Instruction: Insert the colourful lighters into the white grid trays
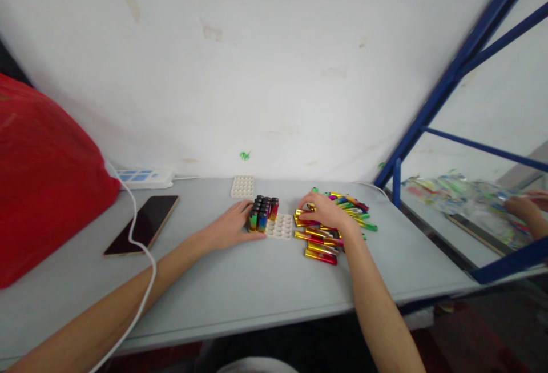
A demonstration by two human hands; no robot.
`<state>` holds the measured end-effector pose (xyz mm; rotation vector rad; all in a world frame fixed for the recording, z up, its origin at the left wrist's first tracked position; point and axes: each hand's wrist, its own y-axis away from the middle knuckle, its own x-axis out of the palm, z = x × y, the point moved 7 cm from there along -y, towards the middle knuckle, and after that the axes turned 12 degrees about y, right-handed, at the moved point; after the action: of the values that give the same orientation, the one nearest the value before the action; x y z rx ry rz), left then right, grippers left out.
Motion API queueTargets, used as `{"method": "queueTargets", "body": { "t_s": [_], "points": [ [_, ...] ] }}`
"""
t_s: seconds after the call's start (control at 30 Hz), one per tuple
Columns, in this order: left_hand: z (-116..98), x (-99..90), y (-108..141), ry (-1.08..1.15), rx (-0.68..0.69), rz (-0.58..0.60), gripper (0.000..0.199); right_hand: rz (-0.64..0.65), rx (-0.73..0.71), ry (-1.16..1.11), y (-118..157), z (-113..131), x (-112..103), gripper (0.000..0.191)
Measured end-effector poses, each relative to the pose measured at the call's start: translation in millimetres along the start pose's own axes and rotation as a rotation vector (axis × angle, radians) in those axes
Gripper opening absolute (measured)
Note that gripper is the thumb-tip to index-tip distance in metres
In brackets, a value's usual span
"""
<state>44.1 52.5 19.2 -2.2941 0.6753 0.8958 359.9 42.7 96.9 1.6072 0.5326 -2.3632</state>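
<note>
A white tray (281,228) with rows of round holes lies on the grey table. Upright lighters (262,213) with black tops and shiny multicoloured bodies fill its left part. My left hand (233,225) curves around the tray's left side, thumb along the near edge and fingers behind the lighters. To the right is a loose pile of lighters (319,243) in gold, red and green, lying flat. Over that pile, my right hand (323,212) has its fingers bent down and closed at a gold and red lighter; its fingertips are partly hidden.
A second white holed tray (242,186) lies near the wall. At left are a phone (143,225), a power strip (145,178), a red bag (47,173) and a white cable (143,244) crossing my left forearm. A blue metal frame (440,93) borders the right, with another person's hand (524,210) beyond.
</note>
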Motion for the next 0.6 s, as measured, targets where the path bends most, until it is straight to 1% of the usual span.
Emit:
{"method": "queueTargets", "body": {
  "t_s": [0.07, 0.17, 0.27, 0.33, 0.4, 0.47, 0.6],
  "points": [
    [0, -0.1, 0, 0.006, 0.002, -0.001, 0.093, -0.136, -0.006, -0.051, -3, 0, -5, 0.02],
    [-1, 0.0, -1, 0.005, -0.006, 0.003, 0.093, -0.327, 0.047, -0.165, -4, -5, -13, 0.032],
    [0, 0.2, -1, 0.004, -0.012, 0.006, 0.092, -0.455, 0.14, -0.343, -4, -9, -14, 0.047],
    [1, 0.3, 0, 0.003, -0.01, 0.003, 0.091, -0.526, 0.216, -0.532, -5, -11, -11, 0.058],
    [3, 0.6, 0, 0.002, -0.006, 0.0, 0.09, -0.555, 0.266, -0.752, -8, -8, -5, 0.065],
    [5, 1.1, 0, 0.0, -0.008, 0.002, 0.092, -0.544, 0.272, -0.929, -13, -1, 1, 0.069],
    [6, 0.2, 1, 0.0, -0.001, -0.01, 0.094, -0.468, 0.218, -1.1, -19, 16, 11, 0.077]
  ]
}}
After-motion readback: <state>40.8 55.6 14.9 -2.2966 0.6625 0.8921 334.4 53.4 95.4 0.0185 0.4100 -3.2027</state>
